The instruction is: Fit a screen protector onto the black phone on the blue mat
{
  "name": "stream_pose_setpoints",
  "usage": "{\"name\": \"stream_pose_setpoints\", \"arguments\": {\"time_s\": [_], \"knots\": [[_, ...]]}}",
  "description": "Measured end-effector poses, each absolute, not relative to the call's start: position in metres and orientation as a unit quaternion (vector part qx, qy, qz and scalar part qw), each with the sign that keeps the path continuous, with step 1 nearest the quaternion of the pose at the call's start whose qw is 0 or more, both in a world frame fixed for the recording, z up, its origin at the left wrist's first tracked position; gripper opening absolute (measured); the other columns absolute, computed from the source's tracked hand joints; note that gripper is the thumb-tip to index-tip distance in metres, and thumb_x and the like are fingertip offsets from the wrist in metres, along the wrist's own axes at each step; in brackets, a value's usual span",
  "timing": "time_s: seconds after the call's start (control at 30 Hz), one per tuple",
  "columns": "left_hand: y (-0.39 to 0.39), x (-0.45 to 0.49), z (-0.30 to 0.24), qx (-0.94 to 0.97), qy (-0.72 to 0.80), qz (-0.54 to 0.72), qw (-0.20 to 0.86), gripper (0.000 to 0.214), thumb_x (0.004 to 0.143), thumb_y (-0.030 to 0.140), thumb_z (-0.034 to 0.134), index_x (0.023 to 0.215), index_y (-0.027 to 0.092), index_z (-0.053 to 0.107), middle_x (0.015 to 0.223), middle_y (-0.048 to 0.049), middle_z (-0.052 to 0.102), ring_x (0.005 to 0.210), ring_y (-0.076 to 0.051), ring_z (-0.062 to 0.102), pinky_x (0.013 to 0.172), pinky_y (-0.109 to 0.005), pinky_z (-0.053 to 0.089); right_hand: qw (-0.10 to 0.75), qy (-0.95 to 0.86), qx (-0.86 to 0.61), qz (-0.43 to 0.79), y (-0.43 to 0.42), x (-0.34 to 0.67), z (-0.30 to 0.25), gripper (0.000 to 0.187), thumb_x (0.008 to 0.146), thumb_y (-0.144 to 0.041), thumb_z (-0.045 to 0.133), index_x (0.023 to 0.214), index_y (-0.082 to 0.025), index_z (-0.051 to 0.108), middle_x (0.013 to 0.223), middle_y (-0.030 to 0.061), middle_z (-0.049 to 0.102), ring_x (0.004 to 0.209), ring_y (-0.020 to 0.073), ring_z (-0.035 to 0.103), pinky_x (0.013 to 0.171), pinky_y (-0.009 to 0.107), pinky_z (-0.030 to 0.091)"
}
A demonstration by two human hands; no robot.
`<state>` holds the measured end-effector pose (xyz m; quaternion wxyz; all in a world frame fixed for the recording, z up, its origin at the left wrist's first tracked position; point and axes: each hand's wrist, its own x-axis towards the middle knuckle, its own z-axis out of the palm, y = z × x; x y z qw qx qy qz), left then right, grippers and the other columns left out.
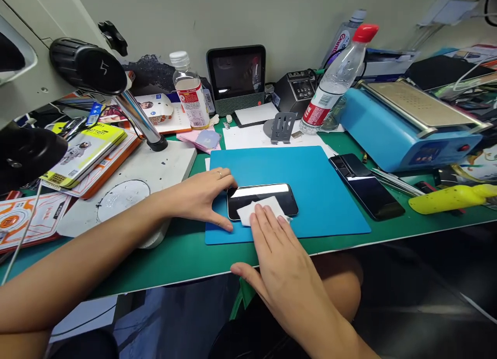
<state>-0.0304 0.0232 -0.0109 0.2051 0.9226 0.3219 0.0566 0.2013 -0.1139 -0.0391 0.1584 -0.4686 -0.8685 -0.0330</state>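
A smartphone (289, 201) lies screen up on a blue mat (287, 165), its long side running left to right. My left hand (202, 196) is at its left end, thumb and fingers spread apart around that end. A white wipe (245, 214) rests on the lower middle of the screen. My right hand (285, 260) presses the wipe flat with outstretched fingers, thumb held out to the left. Part of the wipe is hidden beneath those fingers.
Right of the mat lie a second dark phone (368, 191) and a yellow bottle (446, 199). Behind stand a blue heating plate machine (388, 126), a red-capped bottle (326, 98) and a metal phone stand (282, 128). A microscope base (171, 165) is on the left.
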Motion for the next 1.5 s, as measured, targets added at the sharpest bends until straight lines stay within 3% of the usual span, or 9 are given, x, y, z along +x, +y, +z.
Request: {"name": "stream_pose_setpoints", "arguments": {"time_s": [0.17,0.33,0.6,0.83,1.07,1.27,1.37,1.5], "knots": [[0.023,-0.029,-0.011,0.927,0.314,0.055,0.197,0.078,0.075,0.080,0.069,0.119,0.017,0.056,0.107,-0.0101,0.059,0.094,-0.027,0.058,0.079,-0.036,0.045,0.157,-0.878,-0.451,0.043,-0.101,0.181,-0.034,0.087,0.095,-0.068,0.048,0.149,0.001,0.049,0.159,0.0238,0.042,0.149,0.0356,0.042,0.119,0.051,0.044],[0.022,-0.028,-0.012,0.936,0.311,0.058,0.155,0.077,0.076,0.083,0.066,0.115,0.018,0.057,0.100,-0.0092,0.057,0.089,-0.027,0.056,0.076,-0.036,0.043,0.156,-0.868,-0.469,0.055,-0.079,0.174,-0.032,0.093,0.095,-0.070,0.044,0.151,0.006,0.044,0.160,0.0279,0.038,0.152,0.0368,0.035,0.123,0.053,0.036],[0.021,-0.027,-0.008,0.930,0.314,0.043,0.185,0.083,0.073,0.085,0.065,0.119,0.017,0.056,0.107,-0.0100,0.058,0.096,-0.029,0.058,0.082,-0.039,0.046,0.144,-0.863,-0.484,-0.010,-0.112,0.204,-0.038,0.094,0.093,-0.072,0.046,0.147,0.004,0.050,0.157,0.0270,0.043,0.145,0.0384,0.046,0.117,0.052,0.045],[0.020,-0.027,-0.007,0.929,0.323,0.033,0.177,0.080,0.076,0.084,0.064,0.120,0.018,0.057,0.107,-0.0096,0.057,0.094,-0.028,0.058,0.081,-0.038,0.046,0.138,-0.866,-0.480,-0.018,-0.112,0.219,-0.032,0.083,0.099,-0.065,0.040,0.145,0.003,0.053,0.154,0.0265,0.048,0.142,0.0375,0.051,0.115,0.054,0.047],[0.020,-0.026,-0.008,0.931,0.320,0.032,0.170,0.076,0.077,0.082,0.065,0.118,0.019,0.056,0.107,-0.0100,0.058,0.093,-0.028,0.057,0.079,-0.037,0.046,0.166,-0.862,-0.479,0.029,-0.107,0.192,-0.034,0.087,0.095,-0.068,0.049,0.146,0.003,0.051,0.157,0.0265,0.045,0.146,0.0368,0.046,0.119,0.052,0.043],[0.021,-0.027,-0.012,0.935,0.308,0.053,0.169,0.054,0.092,0.064,0.060,0.119,0.018,0.055,0.104,-0.0096,0.057,0.091,-0.026,0.057,0.078,-0.037,0.046,0.232,-0.881,-0.407,0.058,-0.096,0.184,-0.027,0.069,0.101,-0.054,0.050,0.146,-0.002,0.053,0.156,0.0185,0.049,0.150,0.0303,0.041,0.127,0.051,0.030],[0.021,-0.027,-0.012,0.934,0.303,0.055,0.179,0.055,0.093,0.066,0.058,0.120,0.018,0.055,0.104,-0.0096,0.058,0.093,-0.027,0.057,0.079,-0.038,0.045,0.254,-0.872,-0.413,0.067,-0.096,0.192,-0.029,0.059,0.103,-0.047,0.049,0.143,-0.004,0.057,0.152,0.0173,0.055,0.147,0.0276,0.046,0.125,0.049,0.034],[0.021,-0.028,-0.011,0.927,0.317,0.056,0.194,0.050,0.097,0.063,0.054,0.118,0.017,0.055,0.107,-0.0106,0.059,0.096,-0.027,0.057,0.082,-0.038,0.045,0.241,-0.868,-0.426,0.081,-0.099,0.199,-0.035,0.059,0.103,-0.048,0.049,0.142,-0.004,0.058,0.151,0.0191,0.056,0.144,0.0284,0.050,0.124,0.049,0.037]]}}
